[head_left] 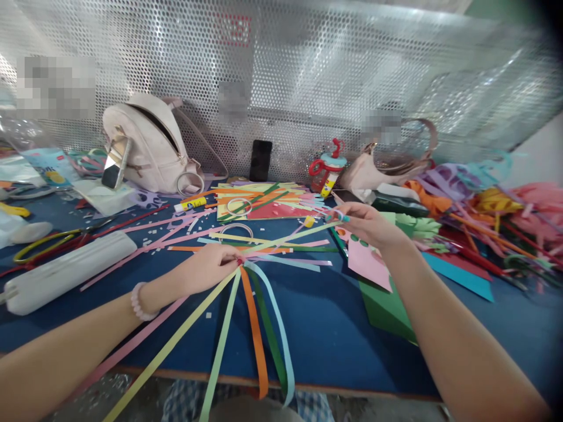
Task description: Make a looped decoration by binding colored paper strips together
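Over the blue tabletop (325, 328), paper strips (254, 328) fan from one pinch

Thumb and fingertips of the left hand (204, 268) nip the strips where they meet; the right hand (363, 223) appears to pinch a pale green strip (299, 237) stretched rightward. A firm hold at the meeting point and a gentle, flat pull should avoid creases, well short of the glue stick (191, 204) beyond.

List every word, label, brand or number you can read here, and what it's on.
Nothing reads with certainty.
Bottle label: lettering, too blurred.
Lying glue stick: print too small.
Yellow tube by the cup: print too small.
Red marks on the silver backdrop: too blurred.
Paper strips: no text visible.
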Motion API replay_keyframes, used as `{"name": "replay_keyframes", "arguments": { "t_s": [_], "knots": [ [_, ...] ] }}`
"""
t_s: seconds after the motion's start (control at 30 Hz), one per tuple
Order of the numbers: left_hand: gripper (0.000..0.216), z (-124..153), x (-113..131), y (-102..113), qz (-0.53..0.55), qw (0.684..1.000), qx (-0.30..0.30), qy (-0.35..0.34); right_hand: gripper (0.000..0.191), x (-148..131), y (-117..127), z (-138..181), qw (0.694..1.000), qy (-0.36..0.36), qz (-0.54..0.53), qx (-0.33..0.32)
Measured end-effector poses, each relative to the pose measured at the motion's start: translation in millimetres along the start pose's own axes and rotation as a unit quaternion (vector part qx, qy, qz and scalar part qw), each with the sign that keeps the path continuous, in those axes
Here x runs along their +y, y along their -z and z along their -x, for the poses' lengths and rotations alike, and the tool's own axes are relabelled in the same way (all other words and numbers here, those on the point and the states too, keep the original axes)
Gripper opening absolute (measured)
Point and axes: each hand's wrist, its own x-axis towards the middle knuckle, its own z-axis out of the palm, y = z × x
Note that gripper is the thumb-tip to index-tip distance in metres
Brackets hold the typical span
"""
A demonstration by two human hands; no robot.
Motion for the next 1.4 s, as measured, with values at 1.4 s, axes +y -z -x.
{"name": "replay_keyframes", "arguments": {
  "t_s": [1.4],
  "knots": [
    [0.023, 9.6, 19.2, -24.1, 0.061, 0.997, -0.028, -0.037, 0.016, -74.5, -133.6, 32.7, 0.962, 0.209, 0.079, -0.158]
  ]
}}
